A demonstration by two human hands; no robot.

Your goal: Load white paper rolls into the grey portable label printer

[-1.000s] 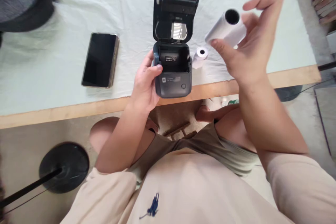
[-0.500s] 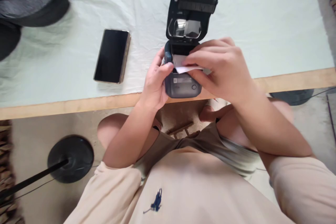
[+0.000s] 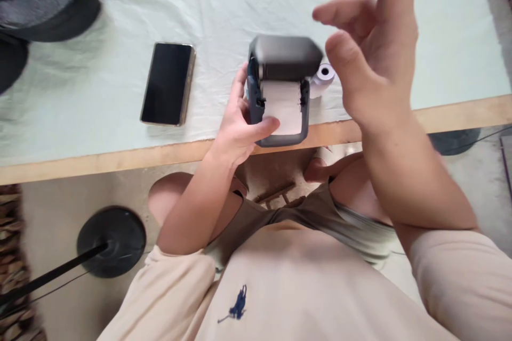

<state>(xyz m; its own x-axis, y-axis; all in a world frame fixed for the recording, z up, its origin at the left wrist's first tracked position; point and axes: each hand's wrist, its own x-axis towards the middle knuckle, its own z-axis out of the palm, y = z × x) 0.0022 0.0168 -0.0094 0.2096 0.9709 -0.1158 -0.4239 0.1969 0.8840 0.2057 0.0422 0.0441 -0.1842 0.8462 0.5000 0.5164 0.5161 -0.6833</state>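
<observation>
My left hand [image 3: 240, 130] grips a small dark receipt printer [image 3: 285, 141] from its left side at the table's front edge. Its thumb presses on white paper [image 3: 283, 109] that lies over the printer's front. The printer's lid [image 3: 286, 56] is tilted partway down and blurred by motion. Up and to the right of the lid, my right hand [image 3: 380, 48] is raised with its fingers apart, holding nothing. A white paper roll [image 3: 323, 74] with a dark core stands on the cloth just right of the printer, partly hidden by the lid.
A smartphone [image 3: 168, 83] lies on the pale cloth [image 3: 224, 5] left of the printer. A black bag [image 3: 48, 0] fills the far left corner. The wooden table edge [image 3: 176, 153] runs across in front of me. A round black stand base [image 3: 112, 241] is on the floor.
The lid has swung from upright down toward the printer body. My right hand has let go of the paper and risen up and right. The paper now covers the printer's front.
</observation>
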